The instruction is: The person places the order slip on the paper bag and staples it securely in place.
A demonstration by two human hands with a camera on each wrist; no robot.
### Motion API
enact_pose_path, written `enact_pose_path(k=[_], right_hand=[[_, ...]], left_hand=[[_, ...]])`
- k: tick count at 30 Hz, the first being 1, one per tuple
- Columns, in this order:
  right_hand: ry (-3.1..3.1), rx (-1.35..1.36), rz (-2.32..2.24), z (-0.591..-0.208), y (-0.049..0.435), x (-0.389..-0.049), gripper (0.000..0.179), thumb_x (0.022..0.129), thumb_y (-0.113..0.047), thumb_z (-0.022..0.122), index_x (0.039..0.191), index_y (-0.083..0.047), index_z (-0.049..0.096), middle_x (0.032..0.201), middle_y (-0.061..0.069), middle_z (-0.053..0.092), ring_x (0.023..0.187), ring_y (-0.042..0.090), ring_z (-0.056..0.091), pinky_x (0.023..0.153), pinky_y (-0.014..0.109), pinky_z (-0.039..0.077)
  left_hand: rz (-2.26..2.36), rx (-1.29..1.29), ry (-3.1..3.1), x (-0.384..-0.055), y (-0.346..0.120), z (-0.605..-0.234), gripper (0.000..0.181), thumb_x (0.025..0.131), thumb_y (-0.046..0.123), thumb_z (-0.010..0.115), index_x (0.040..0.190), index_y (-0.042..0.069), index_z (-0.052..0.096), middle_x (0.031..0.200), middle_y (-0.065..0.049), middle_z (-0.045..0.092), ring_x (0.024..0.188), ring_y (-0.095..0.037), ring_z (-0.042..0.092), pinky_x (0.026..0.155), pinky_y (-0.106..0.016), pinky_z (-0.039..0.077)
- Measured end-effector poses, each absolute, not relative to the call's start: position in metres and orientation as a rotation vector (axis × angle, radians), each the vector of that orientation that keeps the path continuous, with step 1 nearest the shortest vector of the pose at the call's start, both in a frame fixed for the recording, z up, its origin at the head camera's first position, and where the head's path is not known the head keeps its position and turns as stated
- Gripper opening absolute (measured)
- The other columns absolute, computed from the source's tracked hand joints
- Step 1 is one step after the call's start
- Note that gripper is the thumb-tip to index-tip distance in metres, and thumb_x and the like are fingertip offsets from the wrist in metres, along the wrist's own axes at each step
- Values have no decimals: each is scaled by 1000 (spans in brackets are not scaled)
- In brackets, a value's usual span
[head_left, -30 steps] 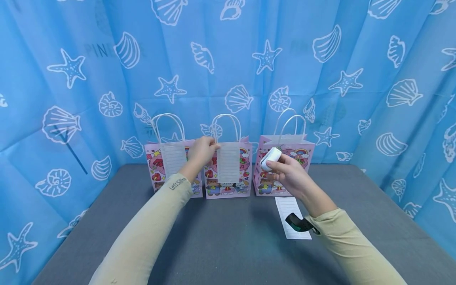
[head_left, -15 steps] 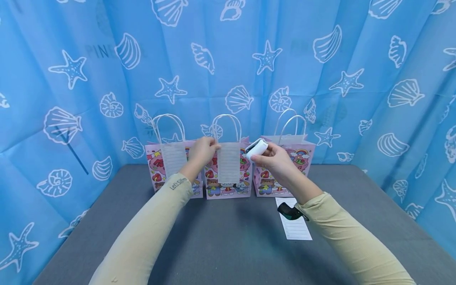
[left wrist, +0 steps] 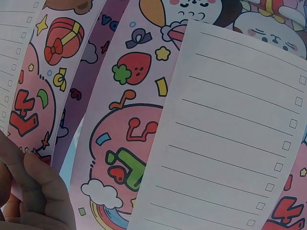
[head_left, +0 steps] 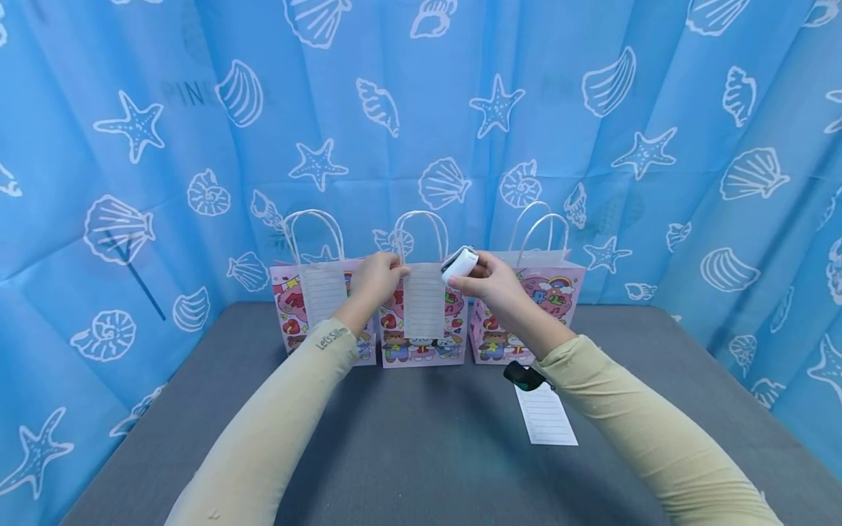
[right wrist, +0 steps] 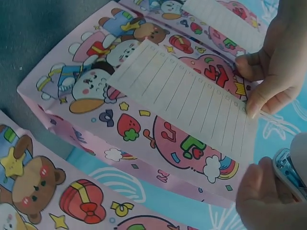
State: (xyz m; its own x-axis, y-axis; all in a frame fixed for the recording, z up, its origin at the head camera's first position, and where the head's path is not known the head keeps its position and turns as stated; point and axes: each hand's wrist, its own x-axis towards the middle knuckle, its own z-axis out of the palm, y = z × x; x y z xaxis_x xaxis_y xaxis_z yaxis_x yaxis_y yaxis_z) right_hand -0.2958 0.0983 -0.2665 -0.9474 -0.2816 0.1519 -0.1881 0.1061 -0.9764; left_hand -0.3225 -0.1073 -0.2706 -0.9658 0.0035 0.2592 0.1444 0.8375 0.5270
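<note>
Three pink cartoon gift bags with white handles stand in a row. On the middle bag [head_left: 395,347] lies a lined paper list [head_left: 424,303]. My left hand [head_left: 377,279] pinches that list's upper left corner at the bag's top edge; in the left wrist view, this left hand [left wrist: 36,191] shows at the lower left. My right hand [head_left: 498,286] holds a small white stapler [head_left: 459,265] close to the list's upper right corner. The right wrist view shows the stapler [right wrist: 289,165] partly cut off by the frame, just beyond the bag's top edge.
The left bag [head_left: 288,310] bears a similar list [head_left: 324,291]. Right of the middle one stands another bag [head_left: 490,343], and in front of it a loose lined list [head_left: 547,416] lies on the grey table [head_left: 408,453]. A blue shell-print curtain [head_left: 421,109] hangs behind.
My right hand has carried the stapler leftward and slightly up, from in front of the right bag to the middle bag's upper right. The left hand has kept its place.
</note>
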Motion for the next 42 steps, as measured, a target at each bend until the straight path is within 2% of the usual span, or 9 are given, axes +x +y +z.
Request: enact_pose_path(k=[7,17,25,34,39,42], right_hand=[[2354,-566,-1952,-261,87,-309,55,91,-3,67,140,1,41,131,23,53,119,34,52,98,47,44],[2675,-782,-1627,-258,68,-331,52,84,-4,76,129,2,50,121,19,61,111,31,60,90,39,51],[2830,-801,-1332,-252,56,-336,57,83,-9,78,131,1,49,120,17,61,110,29,60,92,39,49],[2803,-904,-1052,-243,54,-341,56,86,-12,75,132,2,46,113,17,60,101,29,59,86,41,50],[2788,-891,-960,-240,52,-343,64,81,-10,79,133,2,43,113,17,58,100,30,58,86,41,51],[2814,-862,-934,-239,50,-344,63,79,-9,81,130,2,45,111,17,59,98,29,59,83,39,51]], left_hand=[[-812,-98,-2770,-323,-108,-271,34,98,34,58,74,10,53,68,-3,50,58,-16,44,53,-26,34],[-812,-101,-2781,-323,-107,-272,32,98,33,58,76,10,56,69,-3,52,60,-15,46,54,-26,36],[-849,-102,-2784,-323,-108,-272,32,99,34,57,77,10,57,72,-3,55,60,-15,49,55,-26,39],[-844,-92,-2797,-323,-107,-270,27,99,33,57,84,11,62,74,-3,57,59,-15,49,53,-25,39],[-835,-93,-2799,-324,-107,-270,26,99,33,57,84,12,61,73,-2,56,59,-14,47,53,-25,37],[-838,-102,-2796,-325,-107,-271,29,98,33,58,80,11,59,71,-2,54,59,-14,46,53,-25,36]])
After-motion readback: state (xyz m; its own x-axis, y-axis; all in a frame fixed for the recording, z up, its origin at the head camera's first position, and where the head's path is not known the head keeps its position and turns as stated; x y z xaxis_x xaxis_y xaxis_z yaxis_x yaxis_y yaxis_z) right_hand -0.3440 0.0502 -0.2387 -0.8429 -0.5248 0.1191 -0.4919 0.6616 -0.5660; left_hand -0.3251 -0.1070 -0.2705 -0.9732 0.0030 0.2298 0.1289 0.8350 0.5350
